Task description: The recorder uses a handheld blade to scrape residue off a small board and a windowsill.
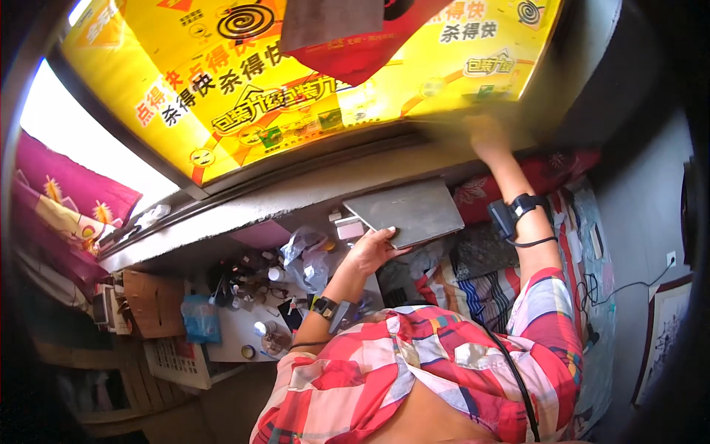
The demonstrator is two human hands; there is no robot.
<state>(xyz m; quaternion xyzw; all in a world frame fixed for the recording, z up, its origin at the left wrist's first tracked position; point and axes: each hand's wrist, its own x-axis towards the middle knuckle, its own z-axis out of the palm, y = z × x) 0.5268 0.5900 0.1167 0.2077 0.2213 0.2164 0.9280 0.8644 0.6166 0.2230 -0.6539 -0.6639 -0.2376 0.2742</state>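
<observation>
My left hand (373, 250) grips a thin, dark grey rectangular board (413, 211) by its near left corner, thumb on top. The board is tilted and held below the window ledge; its exact material is unclear. My right arm reaches up and forward to the lower right of the window. My right hand (488, 133) is motion-blurred there, near the bottom edge of the yellow printed sheet (310, 94) over the glass. Whether it holds anything cannot be made out. Each arm wears a strapped device with a cable.
A cluttered white table (233, 333) at left carries bottles, clear plastic bags (308, 263) and a blue packet (201, 319). A bed with striped bedding (488, 297) lies to the right. The window ledge (266, 205) runs across ahead. Red material (355, 64) overlaps the yellow sheet.
</observation>
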